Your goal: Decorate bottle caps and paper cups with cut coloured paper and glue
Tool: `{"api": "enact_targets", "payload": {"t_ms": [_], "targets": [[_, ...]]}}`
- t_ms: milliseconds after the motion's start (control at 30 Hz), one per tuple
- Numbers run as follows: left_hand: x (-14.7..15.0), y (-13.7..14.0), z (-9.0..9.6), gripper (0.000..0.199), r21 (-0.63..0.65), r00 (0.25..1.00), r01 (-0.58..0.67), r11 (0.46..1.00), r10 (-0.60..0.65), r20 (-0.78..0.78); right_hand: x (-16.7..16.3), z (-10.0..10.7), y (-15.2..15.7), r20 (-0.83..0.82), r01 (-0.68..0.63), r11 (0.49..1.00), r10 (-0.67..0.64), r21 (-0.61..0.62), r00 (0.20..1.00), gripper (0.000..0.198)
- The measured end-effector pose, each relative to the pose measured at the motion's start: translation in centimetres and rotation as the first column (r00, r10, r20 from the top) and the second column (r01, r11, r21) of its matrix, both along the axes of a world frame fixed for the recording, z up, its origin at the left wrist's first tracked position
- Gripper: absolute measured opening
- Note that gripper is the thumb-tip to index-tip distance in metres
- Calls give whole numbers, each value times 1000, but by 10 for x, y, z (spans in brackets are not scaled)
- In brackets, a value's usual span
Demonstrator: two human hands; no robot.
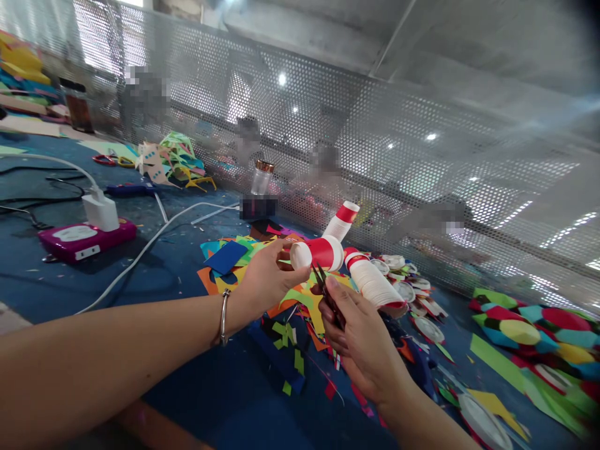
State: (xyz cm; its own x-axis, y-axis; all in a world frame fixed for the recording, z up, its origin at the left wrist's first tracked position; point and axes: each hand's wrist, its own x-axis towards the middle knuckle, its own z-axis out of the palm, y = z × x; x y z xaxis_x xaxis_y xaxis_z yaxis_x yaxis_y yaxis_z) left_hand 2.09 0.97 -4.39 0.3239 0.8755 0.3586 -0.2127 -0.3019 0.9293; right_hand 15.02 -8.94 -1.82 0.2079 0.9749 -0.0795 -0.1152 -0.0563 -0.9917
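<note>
My left hand (265, 275) is closed around the bottom end of a red and white paper cup (323, 253), held on its side above the paper scraps. In my right hand (359, 331) are small dark-handled scissors (329, 297), their tips pointing up at the cup's side. Just behind the cup, a second red and white paper cup or short stack (342, 220) leans at a tilt. Right of my scissors lies a long stack of nested paper cups (374, 281). Coloured paper scraps (307, 306) spread beneath both hands.
A magenta power strip (87, 239) with a white charger (100, 211) and cables lies at left. Near the perforated metal partition (328, 106) stands a clear jar (261, 178). Cut cup pieces (427, 328) and colourful paper shapes (529, 331) lie at right.
</note>
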Motion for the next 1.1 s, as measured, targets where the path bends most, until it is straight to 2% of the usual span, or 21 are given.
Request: {"api": "enact_targets", "payload": {"t_ms": [167, 300, 400, 567, 733, 1100], "targets": [[-1, 2, -2, 31, 49, 1000, -14, 999, 15, -9, -1, 1, -1, -11, 6, 1000, -6, 1, 1000, 38], [1, 0, -2, 34, 36, 1000, 8, 999, -8, 10, -1, 1, -1, -10, 16, 1000, -16, 2, 1000, 41], [6, -4, -3, 38, -5, 995, 94, 996, -94, 28, -1, 2, 2, -13, 45, 999, -45, 2, 999, 46], [9, -4, -5, 43, -108, 989, 136, 985, -129, 69, -1, 3, 5, -17, 64, 998, -64, 27, 998, 48], [4, -3, -2, 46, -153, 962, 242, 958, -216, 165, -3, 2, 3, -44, 36, 999, -35, 23, 998, 46], [-2, -21, 13, 37, -278, 940, 302, 912, -235, 248, -4, 2, 0, -34, 71, 995, -69, 68, 997, 43]]}}
